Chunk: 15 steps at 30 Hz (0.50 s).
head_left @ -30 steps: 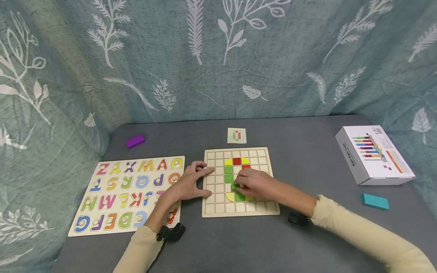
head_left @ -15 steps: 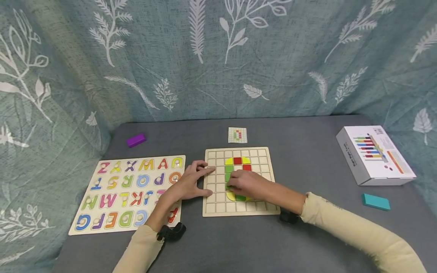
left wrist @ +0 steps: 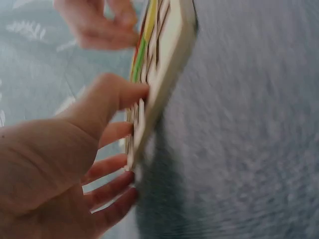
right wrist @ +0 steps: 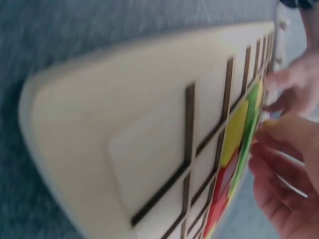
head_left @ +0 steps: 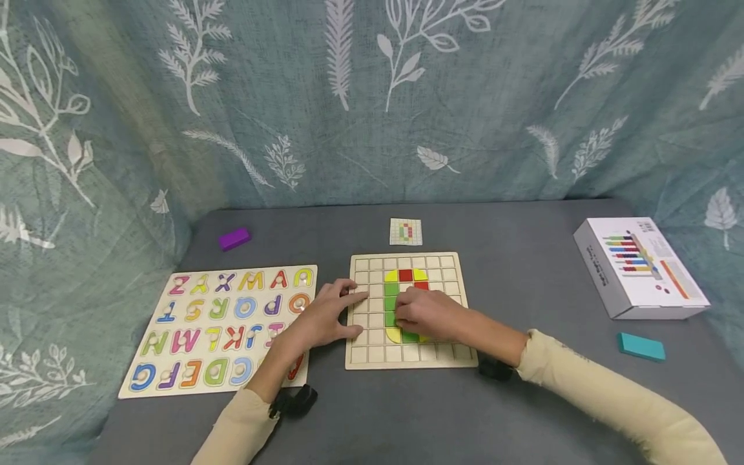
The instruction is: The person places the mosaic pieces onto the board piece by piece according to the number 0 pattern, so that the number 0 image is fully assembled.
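A wooden grid board lies in the middle of the table, with coloured tiles set in its squares. Yellow corner tiles, red squares and a column of green tiles show in the head view. My right hand is over the board, its bent fingertips touching the lowest green tile of the left column; it covers the pattern's right part. My left hand rests at the board's left edge, thumb and forefinger spread on its border. In the left wrist view, the left thumb lies against the board's rim.
A small pattern card lies behind the board. To the left is an alphabet puzzle board, partly under my left forearm. A purple block sits at the back left. A white box and a teal block are at the right.
My right hand lowered the green tile it pinched into the left column, moving left, then shifted slightly right. The tile now lies in its square. My left hand stayed at the board's edge.
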Tool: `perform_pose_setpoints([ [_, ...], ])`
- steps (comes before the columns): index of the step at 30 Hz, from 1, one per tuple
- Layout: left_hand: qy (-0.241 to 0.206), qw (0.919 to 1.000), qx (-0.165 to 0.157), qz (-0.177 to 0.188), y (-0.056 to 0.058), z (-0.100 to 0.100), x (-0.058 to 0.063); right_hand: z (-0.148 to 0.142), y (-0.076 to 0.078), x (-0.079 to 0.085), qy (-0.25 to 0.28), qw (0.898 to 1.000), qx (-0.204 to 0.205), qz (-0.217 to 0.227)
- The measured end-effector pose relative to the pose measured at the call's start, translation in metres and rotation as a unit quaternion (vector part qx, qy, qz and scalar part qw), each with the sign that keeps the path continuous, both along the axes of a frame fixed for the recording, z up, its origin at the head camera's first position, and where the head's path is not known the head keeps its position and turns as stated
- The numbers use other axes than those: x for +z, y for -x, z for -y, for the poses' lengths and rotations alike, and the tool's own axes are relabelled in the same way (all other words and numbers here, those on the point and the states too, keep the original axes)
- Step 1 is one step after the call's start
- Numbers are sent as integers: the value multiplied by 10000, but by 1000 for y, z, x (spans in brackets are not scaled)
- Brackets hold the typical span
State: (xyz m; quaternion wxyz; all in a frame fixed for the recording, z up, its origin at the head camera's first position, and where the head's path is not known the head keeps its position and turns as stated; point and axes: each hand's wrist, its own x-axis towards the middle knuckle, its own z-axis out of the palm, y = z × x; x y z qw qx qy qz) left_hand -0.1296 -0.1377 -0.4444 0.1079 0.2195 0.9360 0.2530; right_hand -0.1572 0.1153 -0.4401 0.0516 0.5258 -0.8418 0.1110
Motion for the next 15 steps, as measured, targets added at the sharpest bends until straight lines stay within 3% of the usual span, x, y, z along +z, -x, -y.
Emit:
perform_pose_setpoints([
  [4,188,9961,-459,-725,-3,-1,10,-11,8,5,314,9990,-261,-206],
  [9,419,9782,-1201,-1642,1,5,21,-28,15,9,186,9976,-442,-494],
  [12,681,9719,-1492,-1690,6,10,24,-38,17,9,29,9979,-411,-509],
  [15,908,9698,-1565,-1635,11,16,24,-43,20,8,-96,9979,-332,-549],
])
